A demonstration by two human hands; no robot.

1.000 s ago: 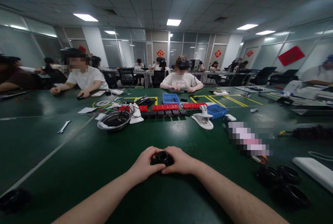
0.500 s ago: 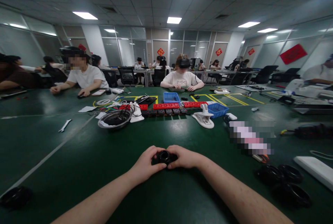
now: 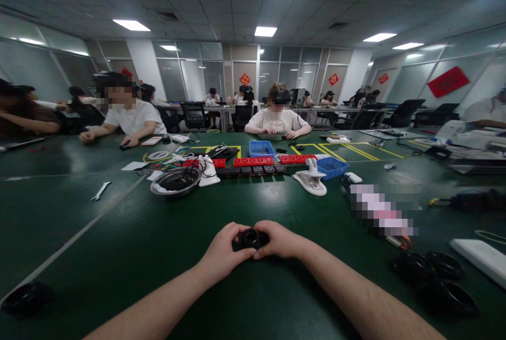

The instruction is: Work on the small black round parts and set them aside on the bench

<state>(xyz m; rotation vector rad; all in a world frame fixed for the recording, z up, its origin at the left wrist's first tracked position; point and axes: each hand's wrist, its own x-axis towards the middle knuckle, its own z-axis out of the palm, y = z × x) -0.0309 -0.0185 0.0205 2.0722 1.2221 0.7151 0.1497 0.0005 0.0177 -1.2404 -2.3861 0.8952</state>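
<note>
A small black part with a round, ring-like opening [image 3: 250, 236] is held between my two hands over the near middle of the table. My left hand [image 3: 226, 249] grips its left side, thumb along the front and fingers curled behind. From the right, my right hand [image 3: 278, 240] closes on the same part, its thumb at the lower front edge. The thumbs nearly meet below the opening. Fingers hide much of the part, and its exact kind cannot be made out.
Several black round hollow pieces [image 3: 450, 298] lie at the near right, beside a white slab [image 3: 480, 258]. Another black piece [image 3: 27, 298] sits at the near left. Farther off are a wrench [image 3: 101, 191], a metal bowl [image 3: 158, 192], red strips [image 3: 253, 161], blue trays [image 3: 331, 169] and a white clip stand [image 3: 312, 184].
My view has shifted very slightly, so the scene sits a little to the right. Both hands keep their grip on the black part, with hardly any movement.
</note>
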